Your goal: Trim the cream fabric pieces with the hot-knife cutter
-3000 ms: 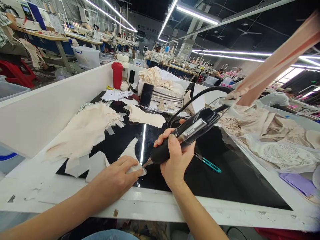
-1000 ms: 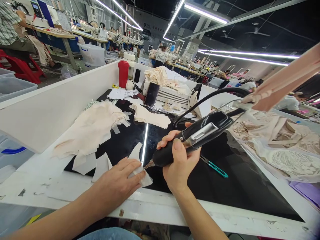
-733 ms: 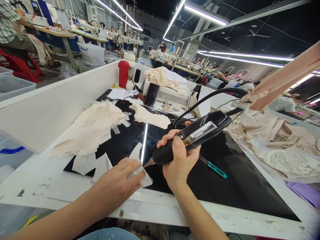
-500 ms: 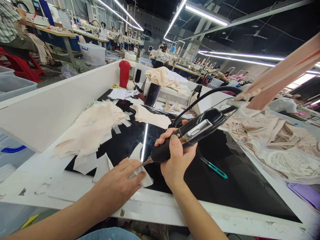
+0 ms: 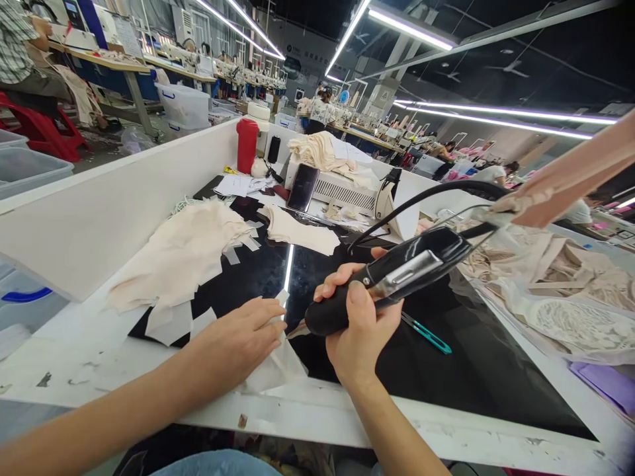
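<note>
Head view, one moment. Right hand (image 5: 358,330), centre of frame, has its grip wrapped around the black corded cutter (image 5: 387,277); thumb lies on top of the handle, and the metal tip (image 5: 296,328) points left and down, at or just above the glass. I cannot tell whether it touches. Left hand (image 5: 243,337), lower centre-left, is flat with fingers spread, holding nothing closed in its grip, pressing on a white piece (image 5: 278,363) that lies at the near edge of the black glass (image 5: 446,377) and overlaps the white table (image 5: 74,370) rim. The tip sits just beside the left fingertips, at the upper edge of that piece. My judgement on progress: partly through a batch. A heap of cream pieces (image 5: 173,254) with white offcuts (image 5: 166,324) around it fills the centre-left, which I read as work already handled; a second smaller stack (image 5: 297,231) lies further up the glass, centre, possibly waiting. The present piece looks mid-trim, not set aside. Teal snips (image 5: 426,332) lie untouched on the glass right of the right hand. A clear bag of lace (image 5: 560,291) sits at the right edge.
</note>
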{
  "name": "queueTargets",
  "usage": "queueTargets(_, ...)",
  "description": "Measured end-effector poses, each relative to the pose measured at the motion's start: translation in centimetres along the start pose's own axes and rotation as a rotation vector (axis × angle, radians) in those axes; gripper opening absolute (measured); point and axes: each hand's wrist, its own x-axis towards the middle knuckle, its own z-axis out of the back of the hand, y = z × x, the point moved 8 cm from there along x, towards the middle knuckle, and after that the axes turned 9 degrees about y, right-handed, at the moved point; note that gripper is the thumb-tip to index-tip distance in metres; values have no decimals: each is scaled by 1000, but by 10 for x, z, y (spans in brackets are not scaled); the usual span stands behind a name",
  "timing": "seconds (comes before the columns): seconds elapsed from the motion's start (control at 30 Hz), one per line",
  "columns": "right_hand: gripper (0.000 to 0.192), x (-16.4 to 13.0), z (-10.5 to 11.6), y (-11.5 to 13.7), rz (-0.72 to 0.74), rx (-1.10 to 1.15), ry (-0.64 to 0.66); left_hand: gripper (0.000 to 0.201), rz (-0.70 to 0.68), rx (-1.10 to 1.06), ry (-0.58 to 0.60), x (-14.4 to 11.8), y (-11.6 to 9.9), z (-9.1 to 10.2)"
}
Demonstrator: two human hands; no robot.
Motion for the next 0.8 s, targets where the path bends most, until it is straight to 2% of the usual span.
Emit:
queueTargets(0.1, 44, -1, 1, -1, -2, -12, 1, 30, -59, -104, 28, 5, 10, -5)
queueTargets(0.27, 44, -2, 0, 0, 2, -26, 7, 31, -43, -241, 75, 1, 27, -15)
queueTargets(0.53, 44, -4, 0, 1, -1, -31, 10, 35, -44, -236, 97, -9, 34, -13)
queueTargets(0.8, 45, -3, 2, 1, -13, -65, -14, 31, -77, -196, 149, -14, 33, -9)
